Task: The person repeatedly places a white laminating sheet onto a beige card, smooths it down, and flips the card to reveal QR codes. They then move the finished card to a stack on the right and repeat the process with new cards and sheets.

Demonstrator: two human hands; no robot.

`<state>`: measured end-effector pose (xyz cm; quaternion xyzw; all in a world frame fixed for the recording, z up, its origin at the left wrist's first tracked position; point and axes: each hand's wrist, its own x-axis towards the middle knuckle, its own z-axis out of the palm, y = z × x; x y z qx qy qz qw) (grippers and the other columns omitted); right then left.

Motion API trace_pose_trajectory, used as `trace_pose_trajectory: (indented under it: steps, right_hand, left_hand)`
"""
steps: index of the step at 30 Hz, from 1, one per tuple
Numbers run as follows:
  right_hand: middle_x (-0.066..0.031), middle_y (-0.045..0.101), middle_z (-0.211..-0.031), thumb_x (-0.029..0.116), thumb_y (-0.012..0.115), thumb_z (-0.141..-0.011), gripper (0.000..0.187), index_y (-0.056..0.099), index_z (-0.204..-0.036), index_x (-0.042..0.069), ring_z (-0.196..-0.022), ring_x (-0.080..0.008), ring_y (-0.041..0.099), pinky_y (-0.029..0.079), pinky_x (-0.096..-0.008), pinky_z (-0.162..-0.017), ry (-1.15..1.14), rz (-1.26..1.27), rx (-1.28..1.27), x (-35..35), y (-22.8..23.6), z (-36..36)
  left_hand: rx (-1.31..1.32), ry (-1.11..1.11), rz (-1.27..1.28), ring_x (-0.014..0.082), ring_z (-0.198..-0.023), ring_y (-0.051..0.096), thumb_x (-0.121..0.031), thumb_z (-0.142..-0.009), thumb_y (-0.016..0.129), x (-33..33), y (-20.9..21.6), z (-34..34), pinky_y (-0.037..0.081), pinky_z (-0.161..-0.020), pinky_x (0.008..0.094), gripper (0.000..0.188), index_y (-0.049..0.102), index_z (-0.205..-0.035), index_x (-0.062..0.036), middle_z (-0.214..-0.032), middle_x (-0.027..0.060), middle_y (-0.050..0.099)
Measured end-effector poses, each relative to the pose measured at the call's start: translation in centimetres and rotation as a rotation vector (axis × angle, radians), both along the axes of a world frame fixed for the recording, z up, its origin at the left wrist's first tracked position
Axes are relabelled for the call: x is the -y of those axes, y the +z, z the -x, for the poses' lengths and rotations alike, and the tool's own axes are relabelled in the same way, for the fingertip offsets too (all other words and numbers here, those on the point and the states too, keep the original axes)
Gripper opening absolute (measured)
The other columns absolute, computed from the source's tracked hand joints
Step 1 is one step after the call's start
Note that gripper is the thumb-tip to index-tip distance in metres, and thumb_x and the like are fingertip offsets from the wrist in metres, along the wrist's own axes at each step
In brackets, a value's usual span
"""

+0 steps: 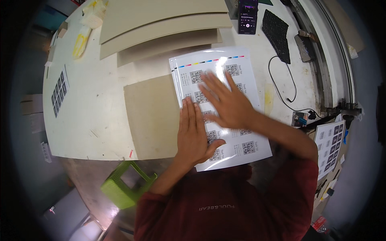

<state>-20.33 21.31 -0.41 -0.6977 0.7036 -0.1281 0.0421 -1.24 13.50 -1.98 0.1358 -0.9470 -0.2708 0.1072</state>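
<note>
A glossy white printed sheet (231, 142) lies on the table before me, with rows of square black codes and a strip of coloured marks along its far edge. Its left side overlaps a flat tan board (150, 116). My left hand (194, 136) rests flat along the sheet's left edge, fingers stretched out side by side and thumb apart. Spread over the sheet's middle is my right hand (231, 105), fingers apart and slightly blurred; whether it touches the surface I cannot tell. Neither hand grips anything.
Larger tan boards (165, 18) are stacked at the far side. A phone (247, 18), a black textured piece (276, 34) and a thin cable (270, 66) lie far right, beside a metal rail (326, 48). A green stool (120, 186) stands below the table's front edge.
</note>
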Motion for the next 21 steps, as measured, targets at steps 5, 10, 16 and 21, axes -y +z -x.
trace_pose_trajectory:
  steps: [5, 10, 16, 21]
  right_hand:
    - [-0.0132, 0.034, -0.16, 0.061, 0.059, -0.089, 0.088, 0.039, -0.15, 0.003, -0.152, -0.025, 0.025, 0.012, -0.057, -0.122, 0.152, -0.243, 0.221, -8.5, 0.8, -3.9]
    - [-0.0197, 0.028, -0.161, 0.064, 0.052, -0.093, 0.091, 0.032, -0.152, -0.002, -0.152, -0.0291, 0.022, 0.009, -0.0617, -0.12, -0.202, -0.004, -0.119, 0.1, -1.0, 6.1]
    - [-0.0249, 0.022, -0.162, 0.064, 0.054, -0.092, 0.089, 0.036, -0.151, -0.001, -0.152, -0.0414, 0.017, 0.008, -0.0745, -0.113, -0.248, -0.126, 0.081, -10.1, 0.4, -0.8]
    - [-0.0237, 0.028, -0.16, 0.061, 0.055, -0.093, 0.087, 0.035, -0.15, -0.001, -0.151, -0.0417, 0.019, 0.011, -0.071, -0.115, -0.358, -0.478, 0.149, -21.7, 3.2, -4.8]
  left_hand:
    - [0.025, -0.011, 0.012, 0.0586, -0.146, 0.014, -0.073, -0.088, 0.05, 0.1, 0.5, 0.2, 0.014, -0.117, 0.0638, 0.116, 0.017, -0.148, 0.0198, -0.154, 0.0448, 0.013]
    - [0.081, -0.032, 0.078, 0.058, -0.146, 0.012, -0.07, -0.087, 0.056, 0.0, 0.5, 0.2, 0.012, -0.117, 0.0644, 0.115, 0.018, -0.149, 0.0187, -0.155, 0.0441, 0.013]
    - [0.09, 0.011, 0.103, 0.0586, -0.146, 0.011, -0.062, -0.086, 0.065, -0.3, 1.2, 0.8, 0.016, -0.116, 0.0653, 0.114, 0.014, -0.149, 0.0187, -0.154, 0.0457, 0.011]
    - [0.031, -0.007, -0.027, 0.0545, -0.149, 0.0, -0.061, -0.088, 0.062, 0.8, -0.5, -0.1, 0.008, -0.119, 0.0622, 0.112, 0.008, -0.155, 0.0105, -0.159, 0.0402, 0.002]
